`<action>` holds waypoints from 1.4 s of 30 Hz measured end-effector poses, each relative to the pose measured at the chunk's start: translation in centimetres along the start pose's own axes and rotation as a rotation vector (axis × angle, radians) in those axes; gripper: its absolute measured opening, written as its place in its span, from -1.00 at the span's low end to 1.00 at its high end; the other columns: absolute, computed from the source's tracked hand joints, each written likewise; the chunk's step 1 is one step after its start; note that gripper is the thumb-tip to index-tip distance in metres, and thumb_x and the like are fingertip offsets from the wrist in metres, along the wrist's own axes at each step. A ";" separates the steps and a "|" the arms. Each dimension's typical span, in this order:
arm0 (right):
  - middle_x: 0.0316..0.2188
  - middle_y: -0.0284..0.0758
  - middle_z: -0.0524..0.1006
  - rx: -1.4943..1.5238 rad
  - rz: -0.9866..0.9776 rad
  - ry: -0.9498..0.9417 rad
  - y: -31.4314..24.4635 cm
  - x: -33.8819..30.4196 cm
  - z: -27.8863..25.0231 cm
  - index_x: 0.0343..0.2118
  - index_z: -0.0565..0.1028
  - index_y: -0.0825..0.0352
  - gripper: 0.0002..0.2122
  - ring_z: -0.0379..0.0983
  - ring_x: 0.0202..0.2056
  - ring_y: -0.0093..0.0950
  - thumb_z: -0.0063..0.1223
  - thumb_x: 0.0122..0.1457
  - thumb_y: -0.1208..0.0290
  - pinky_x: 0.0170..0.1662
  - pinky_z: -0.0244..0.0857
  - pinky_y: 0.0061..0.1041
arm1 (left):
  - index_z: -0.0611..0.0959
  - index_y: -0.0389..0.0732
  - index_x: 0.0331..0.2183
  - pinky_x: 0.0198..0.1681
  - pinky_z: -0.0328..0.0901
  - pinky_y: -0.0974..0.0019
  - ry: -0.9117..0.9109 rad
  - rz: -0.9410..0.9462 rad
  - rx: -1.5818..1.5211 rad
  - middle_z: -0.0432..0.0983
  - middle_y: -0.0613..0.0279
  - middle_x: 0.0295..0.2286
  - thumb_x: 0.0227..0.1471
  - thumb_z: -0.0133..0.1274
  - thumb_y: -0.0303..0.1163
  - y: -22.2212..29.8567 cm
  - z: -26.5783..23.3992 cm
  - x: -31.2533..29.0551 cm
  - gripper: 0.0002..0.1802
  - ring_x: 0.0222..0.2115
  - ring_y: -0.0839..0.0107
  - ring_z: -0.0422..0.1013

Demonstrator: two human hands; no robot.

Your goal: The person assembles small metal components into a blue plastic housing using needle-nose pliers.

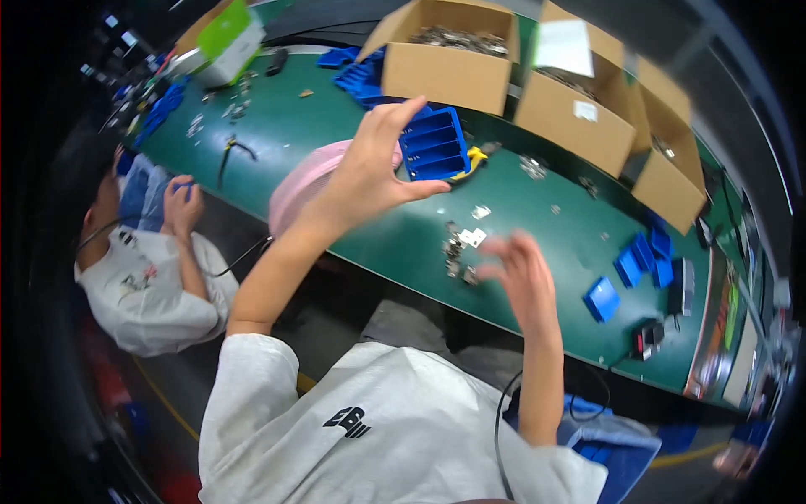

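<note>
Closest is your white shirt (pixel 420 420). Your blurred right hand (pixel 531 284) curls loosely beside small shiny metal pieces (pixel 453 254), its hold unclear. Your left hand (pixel 369 168), nearer the blue plastic tray (pixel 435 144), spreads wide at its left side, slots running crosswise; whether it grips can't be told. Beyond stand brown cardboard boxes (pixel 445 76).

Two own hands (pixel 372 164), three cardboard boxes (pixel 445 77), two pliers (pixel 477 158).
</note>
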State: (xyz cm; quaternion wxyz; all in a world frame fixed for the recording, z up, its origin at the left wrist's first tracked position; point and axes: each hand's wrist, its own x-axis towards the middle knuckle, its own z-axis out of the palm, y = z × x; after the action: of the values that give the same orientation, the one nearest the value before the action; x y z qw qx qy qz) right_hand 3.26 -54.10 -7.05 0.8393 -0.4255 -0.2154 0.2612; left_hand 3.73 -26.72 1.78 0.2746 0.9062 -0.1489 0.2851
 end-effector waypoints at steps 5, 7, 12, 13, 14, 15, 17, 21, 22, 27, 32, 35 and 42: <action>0.02 -0.21 0.36 0.223 0.231 -0.036 1.2 7.4 -4.3 0.10 0.23 0.29 -0.52 0.30 0.05 -0.31 -0.20 0.25 0.05 0.06 0.22 -0.16 | 0.28 -0.29 0.05 -0.05 0.19 0.12 0.058 0.007 -0.159 0.28 -0.03 -0.17 -0.32 0.32 -0.15 1.2 11.4 0.9 -0.08 -0.13 0.01 0.24; -0.08 -0.23 0.45 0.271 0.226 0.141 0.8 8.0 -5.5 0.03 0.31 0.27 -0.58 0.39 -0.07 -0.37 -0.17 0.24 0.07 0.01 0.27 -0.23 | 0.26 -0.33 0.06 -0.01 0.15 0.09 -0.036 -0.087 -0.196 0.27 -0.10 -0.14 -0.18 0.21 -0.07 1.6 14.3 0.2 -0.14 -0.10 -0.04 0.22; -0.22 -0.11 0.51 0.186 0.157 0.281 -0.7 6.5 -8.5 -0.01 0.32 0.33 -0.62 0.44 -0.52 -0.46 -0.12 0.23 0.16 -0.57 0.30 -0.54 | 0.37 -0.34 -0.03 0.00 0.18 0.19 -0.007 -0.022 -0.344 0.33 -0.03 -0.14 -0.06 0.14 -0.24 0.9 12.4 1.1 -0.40 -0.10 0.12 0.29; -0.27 -0.12 0.53 0.171 0.131 0.336 -0.8 6.5 -8.7 -0.05 0.33 0.36 -0.62 0.43 -0.57 -0.49 -0.12 0.23 0.15 -0.63 0.27 -0.57 | 0.44 -0.31 -0.11 -0.11 0.25 0.28 0.024 -0.033 -0.236 0.39 0.06 -0.17 0.01 0.06 -0.37 0.9 9.7 2.7 -0.61 -0.20 0.26 0.36; -0.32 -0.14 0.54 0.151 0.145 0.343 -0.7 6.7 -9.0 -0.10 0.35 0.38 -0.64 0.42 -0.59 -0.52 -0.12 0.23 0.16 -0.65 0.25 -0.60 | 0.50 -0.29 -0.18 -0.26 0.30 0.39 0.087 -0.281 -0.369 0.45 0.15 -0.29 0.07 -0.01 -0.46 -0.3 8.4 3.2 -0.76 -0.34 0.39 0.40; -0.34 -0.15 0.54 0.103 0.144 0.365 -1.0 6.7 -8.7 -0.14 0.38 0.37 -0.64 0.37 -0.62 -0.55 -0.08 0.21 0.13 -0.65 0.20 -0.62 | 0.53 -0.31 -0.24 -0.36 0.29 0.45 0.063 -0.344 -0.339 0.46 0.22 -0.43 0.09 -0.03 -0.47 -0.4 6.5 4.0 -0.82 -0.45 0.49 0.38; -0.42 -0.23 0.51 0.015 0.179 0.405 -1.5 6.9 -8.3 -0.20 0.36 0.40 -0.64 0.35 -0.63 -0.56 0.01 0.17 0.15 -0.66 0.18 -0.62 | 0.56 -0.31 -0.29 -0.39 0.26 0.48 -0.015 -0.317 -0.203 0.45 0.23 -0.45 0.06 -0.01 -0.51 -0.9 5.3 3.1 -0.86 -0.48 0.50 0.37; -0.56 -0.30 0.44 0.003 0.173 0.391 -1.6 7.4 -8.3 -0.30 0.36 0.42 -0.70 0.39 -0.63 -0.55 0.01 0.16 0.21 -0.63 0.27 -0.60 | 0.59 -0.27 -0.29 -0.35 0.27 0.48 -0.339 -0.336 -0.189 0.49 0.22 -0.35 0.01 0.04 -0.51 -0.2 7.4 -2.8 -0.84 -0.38 0.48 0.40; -0.55 -0.29 0.45 0.000 0.181 0.375 -1.5 7.4 -8.1 -0.30 0.36 0.42 -0.70 0.40 -0.62 -0.54 0.01 0.15 0.22 -0.61 0.29 -0.59 | 0.60 -0.27 -0.29 -0.41 0.25 0.48 -0.344 -0.361 -0.198 0.50 0.22 -0.37 -0.01 0.06 -0.50 -0.3 7.8 -4.2 -0.83 -0.42 0.48 0.40; -0.51 -0.25 0.48 -0.031 0.184 0.330 -0.7 7.2 -7.6 -0.31 0.39 0.46 -0.70 0.45 -0.54 -0.48 -0.01 0.13 0.24 -0.50 0.41 -0.52 | 0.61 -0.21 -0.24 -0.30 0.27 0.42 -0.488 -0.486 -0.213 0.43 0.21 -0.26 -0.03 0.08 -0.49 -0.1 8.9 -6.1 -0.77 -0.34 0.41 0.38; -0.44 -0.19 0.50 -0.062 0.242 0.314 -0.5 7.0 -7.3 -0.25 0.41 0.50 -0.64 0.49 -0.44 -0.43 -0.02 0.12 0.22 -0.40 0.46 -0.50 | 0.62 -0.17 -0.28 -0.10 0.21 0.31 -0.579 -0.295 -0.123 0.36 0.18 -0.26 -0.05 0.12 -0.48 -1.1 9.3 -6.2 -0.80 -0.18 0.26 0.31; -0.39 -0.16 0.52 -0.093 0.260 0.279 -0.6 7.0 -7.3 -0.20 0.40 0.52 -0.62 0.52 -0.37 -0.39 -0.02 0.12 0.23 -0.37 0.47 -0.49 | 0.61 -0.23 -0.32 -0.22 0.27 0.39 -0.510 -0.305 -0.195 0.41 0.20 -0.29 -0.06 0.11 -0.54 -1.0 9.3 -5.7 -0.84 -0.27 0.35 0.37; -0.22 -0.05 0.49 0.373 0.320 0.253 -0.8 6.6 -8.3 -0.06 0.33 0.53 -0.57 0.49 -0.18 -0.23 0.00 0.14 0.26 -0.11 0.43 -0.38 | 0.59 -0.29 -0.36 -0.33 0.34 0.38 -0.156 -0.010 -0.262 0.49 0.16 -0.39 -0.08 0.09 -0.63 -0.9 14.0 0.2 -0.86 -0.36 0.32 0.45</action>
State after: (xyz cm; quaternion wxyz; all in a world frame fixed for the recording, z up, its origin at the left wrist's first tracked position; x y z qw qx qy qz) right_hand 13.43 -55.34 -10.00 0.8713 -0.3215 0.0130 0.3705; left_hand 10.33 -34.22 -8.13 0.3796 0.8826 -0.2014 0.1907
